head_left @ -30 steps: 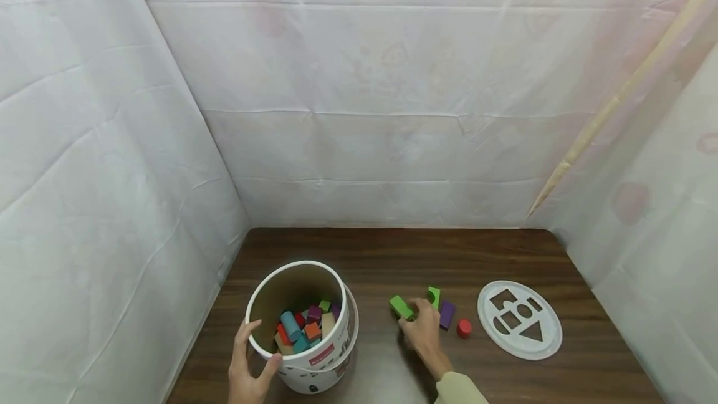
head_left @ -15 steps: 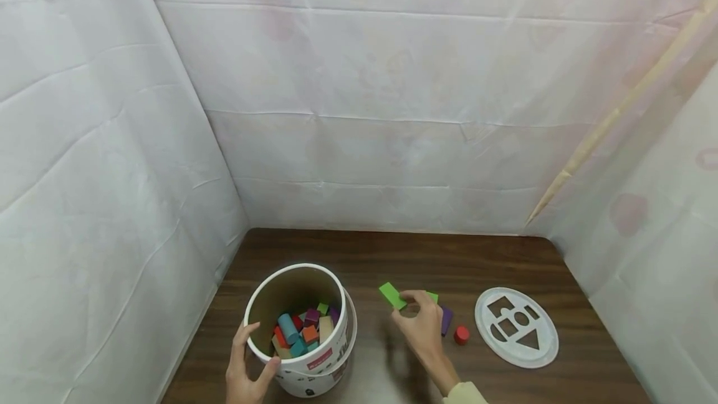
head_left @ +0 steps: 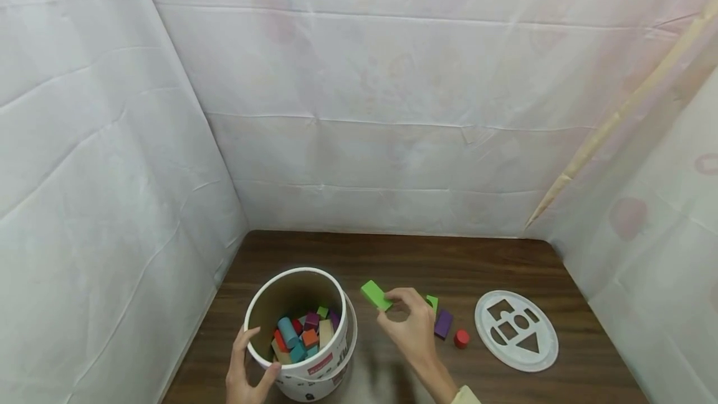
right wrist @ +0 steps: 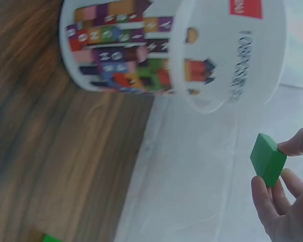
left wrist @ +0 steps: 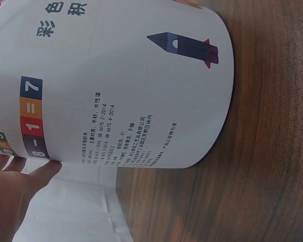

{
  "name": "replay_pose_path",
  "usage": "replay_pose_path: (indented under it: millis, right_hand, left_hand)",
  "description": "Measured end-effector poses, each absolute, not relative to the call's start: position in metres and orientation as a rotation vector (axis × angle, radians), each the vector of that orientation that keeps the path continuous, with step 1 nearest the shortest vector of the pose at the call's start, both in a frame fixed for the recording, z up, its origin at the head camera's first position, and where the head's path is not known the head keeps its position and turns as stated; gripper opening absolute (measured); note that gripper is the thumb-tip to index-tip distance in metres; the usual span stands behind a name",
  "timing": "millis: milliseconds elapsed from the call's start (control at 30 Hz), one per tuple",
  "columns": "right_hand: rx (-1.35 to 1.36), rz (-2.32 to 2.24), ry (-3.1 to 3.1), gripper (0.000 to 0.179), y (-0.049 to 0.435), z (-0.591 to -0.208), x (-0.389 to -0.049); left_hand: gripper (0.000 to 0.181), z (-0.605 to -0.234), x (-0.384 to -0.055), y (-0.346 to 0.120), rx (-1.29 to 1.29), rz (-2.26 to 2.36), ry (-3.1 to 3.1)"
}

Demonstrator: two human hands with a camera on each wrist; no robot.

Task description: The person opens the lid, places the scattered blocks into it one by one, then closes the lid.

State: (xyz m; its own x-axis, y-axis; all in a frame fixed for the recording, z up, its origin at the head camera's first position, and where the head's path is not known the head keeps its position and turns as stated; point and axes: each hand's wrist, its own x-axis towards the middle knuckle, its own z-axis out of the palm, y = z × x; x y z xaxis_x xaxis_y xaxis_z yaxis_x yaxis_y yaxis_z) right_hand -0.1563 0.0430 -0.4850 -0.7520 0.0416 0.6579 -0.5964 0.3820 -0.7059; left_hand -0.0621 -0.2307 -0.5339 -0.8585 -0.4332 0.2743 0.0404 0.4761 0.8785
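Observation:
A white printed bucket (head_left: pixel 330 359) stands at the left of the table with several coloured wooden blocks inside, among them a blue cylinder (head_left: pixel 288 332). My left hand (head_left: pixel 244 374) holds the bucket's near left side, thumb in front and a finger at the rim; fingertips (left wrist: pixel 49 170) lie against the printed wall in the left wrist view. To the right of the bucket, my right hand (head_left: pixel 412 329) pinches a green rectangular block (head_left: pixel 374 293) between thumb and fingers, raised over the table. The right wrist view shows this block (right wrist: pixel 266 159) held at the fingertips.
Behind the right hand lies another green block (head_left: pixel 432 302) with a curved cutout, partly hidden. A purple block (head_left: pixel 443 324) and a short red cylinder (head_left: pixel 462 338) lie beside it. Farther right is a white round lid (head_left: pixel 505 349) with shaped holes. White sheets (head_left: pixel 359 154) enclose the table.
My right hand has lifted the green block off the table and carried it left toward the bucket. My left hand has stayed at the bucket's side.

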Motion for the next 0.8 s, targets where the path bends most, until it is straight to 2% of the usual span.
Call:
replay_pose_path:
  millis: [367, 533, 800]
  right_hand:
    - [0.645, 1.457, -1.993, 0.036, 0.015, -0.43, -0.132]
    - [0.683, 1.466, -2.028, 0.035, 0.005, -0.447, -0.139]
    - [0.791, 1.448, -2.062, 0.027, -0.015, -0.448, -0.138]
  left_hand:
    - [0.068, -0.538, -0.063, -0.231, 0.325, -1.395, -2.227]
    - [0.069, -0.536, -0.063, -0.232, 0.323, -1.409, -2.223]
    - [0.068, -0.537, -0.062, -0.233, 0.32, -1.422, -2.227]
